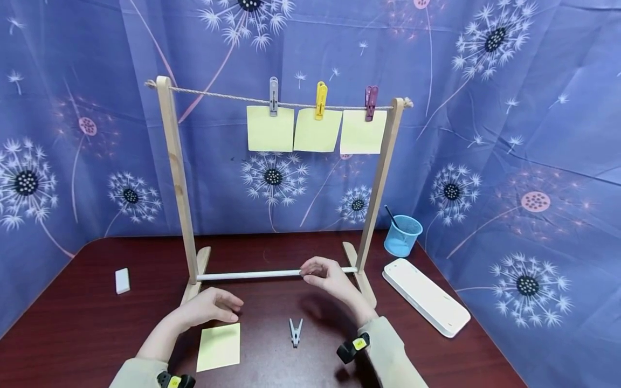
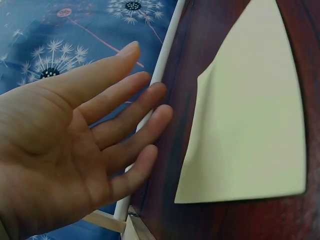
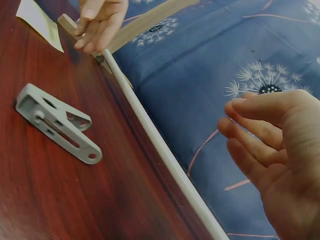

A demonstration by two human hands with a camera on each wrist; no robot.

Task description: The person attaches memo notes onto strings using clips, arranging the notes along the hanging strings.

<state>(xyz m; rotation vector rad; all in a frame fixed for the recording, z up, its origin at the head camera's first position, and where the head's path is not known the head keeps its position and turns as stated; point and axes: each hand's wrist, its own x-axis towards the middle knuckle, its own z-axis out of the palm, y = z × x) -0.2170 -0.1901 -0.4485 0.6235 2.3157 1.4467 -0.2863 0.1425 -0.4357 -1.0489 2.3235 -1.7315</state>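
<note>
My left hand [image 1: 209, 308] hovers just above the far edge of a yellow sticky note [image 1: 219, 347] on the table; its fingers are relaxed and hold nothing. In the left wrist view the note [image 2: 250, 130] lies apart from the fingertips. My right hand [image 1: 330, 277] is raised near the white crossbar [image 1: 252, 275], fingers loosely bent, with nothing in them. Between the hands lies a grey clothespin [image 1: 295, 333], seen close in the right wrist view. Three yellow notes hang on a twine line [image 1: 213, 94] under a grey clothespin [image 1: 274, 97], a yellow clothespin [image 1: 321, 101] and a purple clothespin [image 1: 371, 102].
The line is strung between two wooden posts [image 1: 176, 178] that stand on feet. A white eraser-like block [image 1: 122, 281] lies at left. At right are a white case [image 1: 427, 297] and a blue mesh cup [image 1: 403, 237] holding a dark pen. A patterned blue curtain [image 1: 310, 215] backs the table.
</note>
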